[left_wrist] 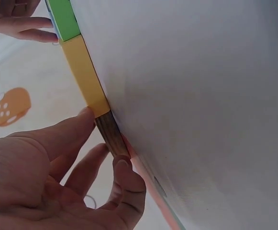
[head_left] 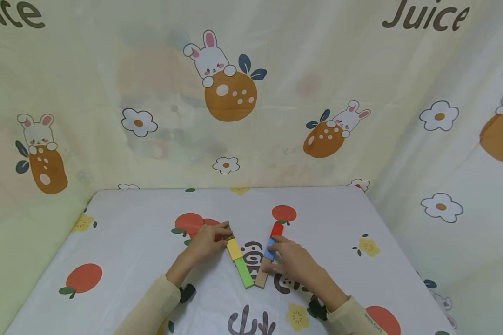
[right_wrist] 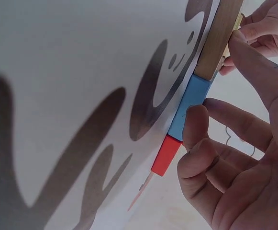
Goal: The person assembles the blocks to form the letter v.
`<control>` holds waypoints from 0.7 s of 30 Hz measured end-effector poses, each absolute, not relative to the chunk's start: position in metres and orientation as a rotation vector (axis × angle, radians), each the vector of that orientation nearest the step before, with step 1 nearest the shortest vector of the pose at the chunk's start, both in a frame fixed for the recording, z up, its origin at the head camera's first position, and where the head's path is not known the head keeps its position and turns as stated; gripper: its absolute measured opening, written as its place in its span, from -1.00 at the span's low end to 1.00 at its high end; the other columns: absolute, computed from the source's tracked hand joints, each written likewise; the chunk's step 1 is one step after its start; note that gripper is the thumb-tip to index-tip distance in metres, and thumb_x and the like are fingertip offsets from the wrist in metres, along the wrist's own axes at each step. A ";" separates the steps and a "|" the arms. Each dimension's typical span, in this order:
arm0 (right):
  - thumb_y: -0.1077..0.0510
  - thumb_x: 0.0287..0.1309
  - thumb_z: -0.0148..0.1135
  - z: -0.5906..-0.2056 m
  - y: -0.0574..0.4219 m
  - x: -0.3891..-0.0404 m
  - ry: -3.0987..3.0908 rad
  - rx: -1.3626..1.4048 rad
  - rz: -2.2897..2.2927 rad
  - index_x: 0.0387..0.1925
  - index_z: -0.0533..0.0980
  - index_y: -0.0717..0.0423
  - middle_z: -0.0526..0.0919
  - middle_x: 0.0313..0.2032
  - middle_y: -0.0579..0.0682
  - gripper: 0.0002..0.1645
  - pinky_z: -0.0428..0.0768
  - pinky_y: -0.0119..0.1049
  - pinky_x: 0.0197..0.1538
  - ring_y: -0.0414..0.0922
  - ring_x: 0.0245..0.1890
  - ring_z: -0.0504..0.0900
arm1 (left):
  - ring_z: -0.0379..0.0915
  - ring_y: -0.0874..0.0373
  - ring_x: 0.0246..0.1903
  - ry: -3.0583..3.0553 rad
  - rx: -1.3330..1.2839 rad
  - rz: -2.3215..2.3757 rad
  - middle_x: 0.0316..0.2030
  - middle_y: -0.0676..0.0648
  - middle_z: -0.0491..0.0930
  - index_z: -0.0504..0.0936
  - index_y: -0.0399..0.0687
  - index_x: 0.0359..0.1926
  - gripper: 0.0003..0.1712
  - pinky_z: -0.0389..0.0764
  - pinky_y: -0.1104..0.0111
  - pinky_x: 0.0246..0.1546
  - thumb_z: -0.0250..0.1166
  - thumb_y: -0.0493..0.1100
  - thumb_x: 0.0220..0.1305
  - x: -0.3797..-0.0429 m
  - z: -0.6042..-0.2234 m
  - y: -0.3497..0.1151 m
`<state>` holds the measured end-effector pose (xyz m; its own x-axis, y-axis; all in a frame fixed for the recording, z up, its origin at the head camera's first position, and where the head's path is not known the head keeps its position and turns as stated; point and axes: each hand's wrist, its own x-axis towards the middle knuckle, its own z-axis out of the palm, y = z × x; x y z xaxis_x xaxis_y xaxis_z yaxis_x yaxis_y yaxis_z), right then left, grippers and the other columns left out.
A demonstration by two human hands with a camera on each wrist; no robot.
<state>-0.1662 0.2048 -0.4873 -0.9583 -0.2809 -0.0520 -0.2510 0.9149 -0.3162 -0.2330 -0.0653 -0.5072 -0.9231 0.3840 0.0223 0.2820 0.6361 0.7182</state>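
Two rows of rectangular blocks lie on the tablecloth in a V that narrows toward the person. The left row runs from a green block (head_left: 244, 273) through a yellow block (head_left: 234, 250) to a dark brown block (left_wrist: 112, 133). My left hand (head_left: 207, 241) pinches the dark brown block, thumb by its joint with the yellow one and fingers at its far end. In the right row are a tan wooden block (head_left: 261, 274), a blue block (head_left: 269, 250) and a red block (head_left: 277, 229). My right hand (head_left: 295, 261) touches this row, thumb at the tan block and loosely bent fingers beside the blue one.
The white tablecloth (head_left: 134, 274) carries printed oranges, flowers and dark lettering, some of it between the rows. A patterned curtain (head_left: 171, 153) stands behind the table and along both sides. Dark wrist straps (head_left: 187, 293) sit at both sleeves.
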 end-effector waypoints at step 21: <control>-0.31 0.06 0.59 -0.493 0.212 -0.168 2.996 -0.487 -0.459 0.11 0.71 0.03 0.55 0.35 0.10 -0.29 0.77 0.03 0.13 0.06 0.08 0.73 | 0.28 -0.25 0.56 2.933 0.533 1.016 0.48 -0.31 0.45 0.52 -0.24 0.43 -0.40 0.16 -0.30 0.58 0.33 -0.11 0.47 -0.213 -0.498 -0.061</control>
<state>-0.1679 0.2116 -0.4931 -0.9473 -0.3196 -0.0222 -0.2982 0.9051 -0.3030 -0.2132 -0.0606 -0.4979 -0.9428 0.3124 0.1168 0.3177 0.7347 0.5994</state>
